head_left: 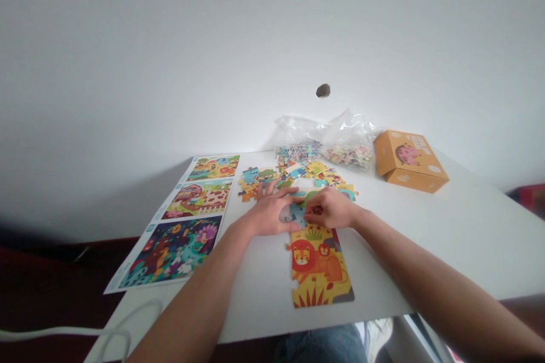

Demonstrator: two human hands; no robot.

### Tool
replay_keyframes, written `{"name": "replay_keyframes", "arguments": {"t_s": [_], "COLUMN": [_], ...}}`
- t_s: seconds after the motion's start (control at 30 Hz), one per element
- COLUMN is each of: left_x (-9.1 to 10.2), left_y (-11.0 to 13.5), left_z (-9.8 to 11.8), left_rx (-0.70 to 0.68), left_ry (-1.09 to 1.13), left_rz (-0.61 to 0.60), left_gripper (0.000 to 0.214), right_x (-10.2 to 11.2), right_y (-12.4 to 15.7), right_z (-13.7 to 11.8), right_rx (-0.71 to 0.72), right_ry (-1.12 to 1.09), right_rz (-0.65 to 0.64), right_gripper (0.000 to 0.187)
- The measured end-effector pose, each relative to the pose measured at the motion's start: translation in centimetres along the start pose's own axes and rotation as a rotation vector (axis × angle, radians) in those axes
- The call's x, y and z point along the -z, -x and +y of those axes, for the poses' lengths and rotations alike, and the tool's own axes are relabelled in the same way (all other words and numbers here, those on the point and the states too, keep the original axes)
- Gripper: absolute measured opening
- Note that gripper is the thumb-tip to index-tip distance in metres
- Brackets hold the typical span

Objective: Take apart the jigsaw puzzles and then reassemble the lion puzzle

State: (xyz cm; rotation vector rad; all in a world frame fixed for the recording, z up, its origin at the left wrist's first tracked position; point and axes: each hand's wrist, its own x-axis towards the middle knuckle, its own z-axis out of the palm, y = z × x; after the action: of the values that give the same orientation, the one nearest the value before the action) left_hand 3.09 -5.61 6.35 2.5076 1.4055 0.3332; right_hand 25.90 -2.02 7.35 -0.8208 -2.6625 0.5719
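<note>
A partly joined jigsaw puzzle (pixel 321 272) lies on the white table, showing two lions on a yellow ground with blue and green pieces above them. Spread out flat, my left hand (pixel 270 212) rests along the puzzle's left side, its thumb and fingertips touching the upper part. My right hand (pixel 332 208) is closed, fingers curled and pinched down at a blue puzzle piece (pixel 298 214) above the lions. The hand covers part of that piece. Beyond both hands lie loose puzzle pieces (pixel 317 169), some partly hidden by the fingers.
To the left lies a sheet with three printed pictures (pixel 183 204). Clear bags of puzzle pieces (pixel 347 153) lean near the wall beside an orange box (pixel 411 160). A white cable (pixel 63 330) crosses the lower left. The table's front edge is close to my legs.
</note>
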Motion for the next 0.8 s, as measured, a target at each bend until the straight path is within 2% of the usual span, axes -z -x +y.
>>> {"name": "replay_keyframes", "arguments": {"t_s": [0.1,0.23,0.37,0.47,0.57,0.73,0.8], "left_x": [-0.2,-1.0,-1.5,-1.4,-1.4,-1.5,-1.6], "left_y": [-0.1,-0.6,-1.3,-1.5,-1.6,-1.8,-1.9], "left_z": [-0.4,-2.3,-4.4,-4.5,-3.6,-2.3,-2.4], "left_rx": [0.029,0.206,0.219,0.222,0.194,0.164,0.174], "left_ry": [-0.008,-0.057,-0.04,-0.035,-0.058,-0.089,-0.094], "left_rz": [0.068,0.281,0.317,0.344,0.347,0.229,0.224], "left_gripper": [0.067,0.04,0.029,0.029,0.034,0.052,0.055], "right_x": [0.2,0.6,0.8,0.7,0.3,-0.8,-1.2], "right_y": [-0.2,-0.3,-0.1,-0.1,-0.4,-1.8,-2.3], "right_z": [1.1,2.7,3.3,3.4,3.4,3.2,3.1], "right_rx": [-0.156,-0.306,-0.374,-0.355,-0.298,-0.234,-0.194], "right_ry": [0.125,0.183,0.173,0.175,0.191,0.201,0.206], "right_rz": [0.115,0.162,0.173,0.204,0.249,0.294,0.327], "right_gripper": [0.014,0.016,0.016,0.017,0.019,0.022,0.026]}}
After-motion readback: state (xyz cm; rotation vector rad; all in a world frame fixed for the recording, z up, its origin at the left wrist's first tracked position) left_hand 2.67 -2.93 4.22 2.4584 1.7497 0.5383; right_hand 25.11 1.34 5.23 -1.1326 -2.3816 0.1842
